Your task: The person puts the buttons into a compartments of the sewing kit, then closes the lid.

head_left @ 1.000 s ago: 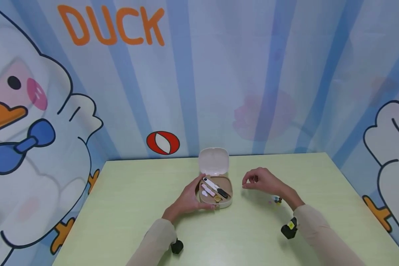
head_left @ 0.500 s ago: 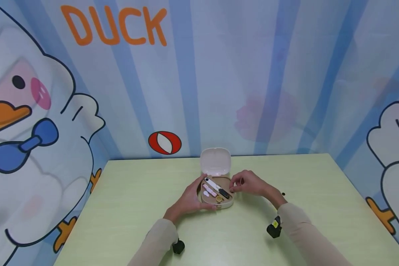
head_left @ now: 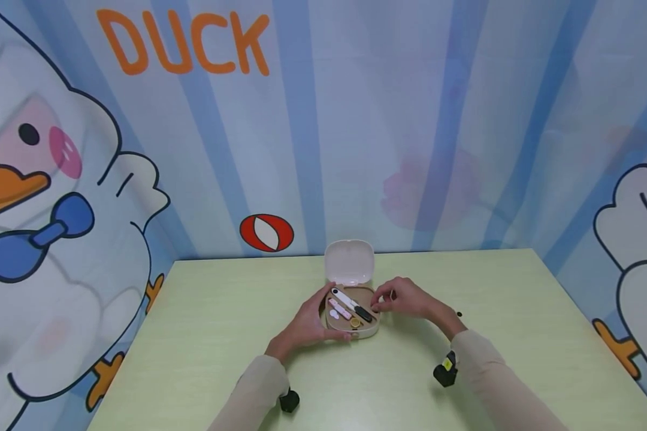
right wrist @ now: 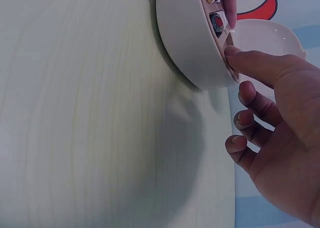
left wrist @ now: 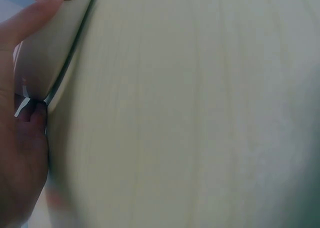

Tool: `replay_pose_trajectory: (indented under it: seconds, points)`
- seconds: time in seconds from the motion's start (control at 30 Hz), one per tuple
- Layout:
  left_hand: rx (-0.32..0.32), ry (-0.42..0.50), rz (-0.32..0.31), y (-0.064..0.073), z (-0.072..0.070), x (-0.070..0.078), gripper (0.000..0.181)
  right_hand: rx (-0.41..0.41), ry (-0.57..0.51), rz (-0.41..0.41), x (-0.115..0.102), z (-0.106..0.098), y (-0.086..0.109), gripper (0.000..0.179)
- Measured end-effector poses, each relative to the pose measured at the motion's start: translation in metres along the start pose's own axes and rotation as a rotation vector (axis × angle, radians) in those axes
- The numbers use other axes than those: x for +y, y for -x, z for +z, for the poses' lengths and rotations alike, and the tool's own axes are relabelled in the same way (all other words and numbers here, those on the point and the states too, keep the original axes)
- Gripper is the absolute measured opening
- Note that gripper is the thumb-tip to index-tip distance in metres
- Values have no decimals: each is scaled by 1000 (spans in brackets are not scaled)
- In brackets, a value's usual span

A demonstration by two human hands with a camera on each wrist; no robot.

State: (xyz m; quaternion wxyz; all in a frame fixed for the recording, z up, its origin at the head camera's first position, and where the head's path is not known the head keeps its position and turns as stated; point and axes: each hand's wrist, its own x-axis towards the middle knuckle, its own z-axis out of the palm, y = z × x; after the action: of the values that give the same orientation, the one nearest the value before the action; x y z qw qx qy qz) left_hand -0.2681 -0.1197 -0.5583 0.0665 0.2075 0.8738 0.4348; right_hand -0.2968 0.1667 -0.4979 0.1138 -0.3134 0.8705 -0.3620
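A small cream box (head_left: 365,333) stands on the table with its white lid (head_left: 349,261) raised. My left hand (head_left: 304,323) grips the box's left side, thumb along the front. Inside lie a white-and-black pen-like stick (head_left: 351,304), a pink stick (head_left: 340,308), a small white piece (head_left: 333,313) and a round gold piece (head_left: 355,322). My right hand (head_left: 407,297) is at the box's right rim. In the right wrist view its thumb (right wrist: 260,63) reaches over the rim, while the index fingertip is hidden. Whether it pinches anything cannot be seen.
The pale green table (head_left: 226,299) runs back to a blue striped curtain (head_left: 350,120) with duck prints. A small dark object (head_left: 459,314) shows just behind the right wrist. Black wrist cameras (head_left: 289,400) hang under both sleeves.
The right hand has moved left from beside the box to its right rim, and has stayed there over the last half second. The left hand keeps its hold on the box.
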Motion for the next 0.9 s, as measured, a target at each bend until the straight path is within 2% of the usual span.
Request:
replay_pose_trajectory:
  seconds: [0.17,0.37,0.63,0.9]
  points:
    - [-1,15,15,1,-1,0,126,26,6,14,4,-8,13,15]
    - [1,14,20,1,-1,-1,127,73,15,25,18,-24,40,26]
    - [5,21,31,1,0,-2,125,107,17,64,34,-42,76,31]
    - [-1,29,23,0,1,-2,126,113,4,88,54,-48,111,29]
